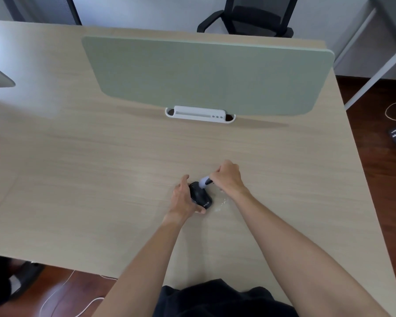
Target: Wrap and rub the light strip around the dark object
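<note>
A pale wood-grain desk (78,168) fills the frame, a grey-green divider panel (206,74) standing in its upper middle above a white clamp bracket (199,114). Lower centre, the left hand (183,200) curls its fingers round a black computer mouse (200,196). Just right, the right hand (226,177) grips a small light-tipped brush (205,180) touching the mouse's front. Pressing hard could tip the mouse from that sideways hold. Faint smears (222,203) glisten beside it. Nothing blocks either hand.
</note>
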